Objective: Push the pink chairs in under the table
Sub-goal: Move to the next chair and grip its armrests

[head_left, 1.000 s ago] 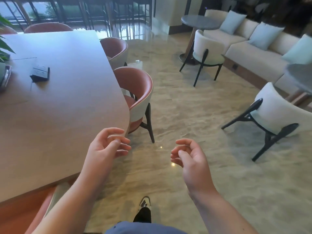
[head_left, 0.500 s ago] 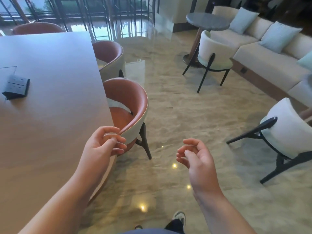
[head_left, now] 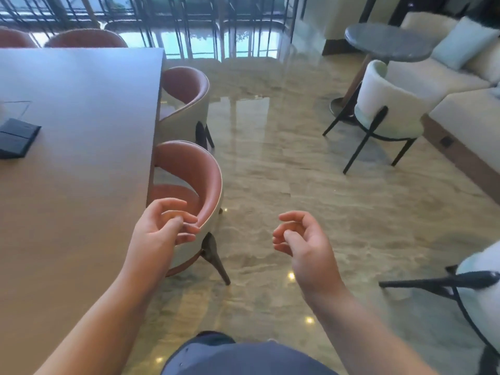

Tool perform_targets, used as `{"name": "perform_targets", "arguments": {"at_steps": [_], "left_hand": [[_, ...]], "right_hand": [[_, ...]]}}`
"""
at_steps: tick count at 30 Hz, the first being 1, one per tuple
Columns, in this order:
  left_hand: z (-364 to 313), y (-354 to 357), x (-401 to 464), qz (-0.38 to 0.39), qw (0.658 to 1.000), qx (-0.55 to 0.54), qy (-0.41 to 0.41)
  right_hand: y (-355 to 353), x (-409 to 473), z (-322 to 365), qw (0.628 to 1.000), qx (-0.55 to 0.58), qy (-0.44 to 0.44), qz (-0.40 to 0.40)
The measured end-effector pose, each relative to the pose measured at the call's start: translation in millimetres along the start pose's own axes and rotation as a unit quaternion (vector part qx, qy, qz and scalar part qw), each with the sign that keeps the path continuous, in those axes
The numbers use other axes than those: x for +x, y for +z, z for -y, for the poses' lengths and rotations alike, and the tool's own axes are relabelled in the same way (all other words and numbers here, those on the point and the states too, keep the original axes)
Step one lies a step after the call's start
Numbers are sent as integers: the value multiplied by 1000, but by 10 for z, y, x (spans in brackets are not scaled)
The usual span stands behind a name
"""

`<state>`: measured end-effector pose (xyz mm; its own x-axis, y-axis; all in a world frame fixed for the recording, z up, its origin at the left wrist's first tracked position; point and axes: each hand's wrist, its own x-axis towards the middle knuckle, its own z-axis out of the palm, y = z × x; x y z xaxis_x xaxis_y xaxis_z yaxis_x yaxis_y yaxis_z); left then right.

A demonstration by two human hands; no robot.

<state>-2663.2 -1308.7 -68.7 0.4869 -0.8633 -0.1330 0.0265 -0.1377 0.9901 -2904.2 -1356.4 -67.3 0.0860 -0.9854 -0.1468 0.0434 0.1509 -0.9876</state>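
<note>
A long wooden table fills the left side. The nearest pink chair stands along its right edge, seat partly under the top. A second pink chair stands farther along the same edge. Two more pink chair backs show at the table's far end. My left hand hovers just in front of the near chair's backrest, fingers loosely curled, holding nothing. My right hand hangs over the floor to the right of that chair, also loosely curled and empty.
A black box lies on the table at the left. White chairs with black legs, a round grey side table and a cream sofa stand to the right. Polished marble floor lies between.
I have walked forward along the table's right side. The near pink chair has come closer, now level with my left hand. Both hands stay loosely curled and empty.
</note>
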Motion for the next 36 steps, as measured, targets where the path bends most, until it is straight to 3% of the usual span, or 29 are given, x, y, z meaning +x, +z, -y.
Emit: {"name": "perform_targets", "arguments": {"at_steps": [6, 12, 21, 28, 36], "left_hand": [[97, -10, 346, -118, 993, -10, -31], [374, -222, 856, -260, 963, -57, -50], [693, -332, 1968, -376, 914, -103, -114], [675, -490, 2350, -488, 853, -127, -134], [1200, -344, 2552, -601, 764, -137, -194]], "right_hand": [[236, 996, 65, 993, -31, 40, 106], [895, 1970, -143, 968, -116, 63, 212], [2025, 3447, -278, 917, -228, 74, 318], [2727, 4311, -399, 877, -285, 70, 380], [3563, 5148, -968, 789, -379, 68, 479]]}}
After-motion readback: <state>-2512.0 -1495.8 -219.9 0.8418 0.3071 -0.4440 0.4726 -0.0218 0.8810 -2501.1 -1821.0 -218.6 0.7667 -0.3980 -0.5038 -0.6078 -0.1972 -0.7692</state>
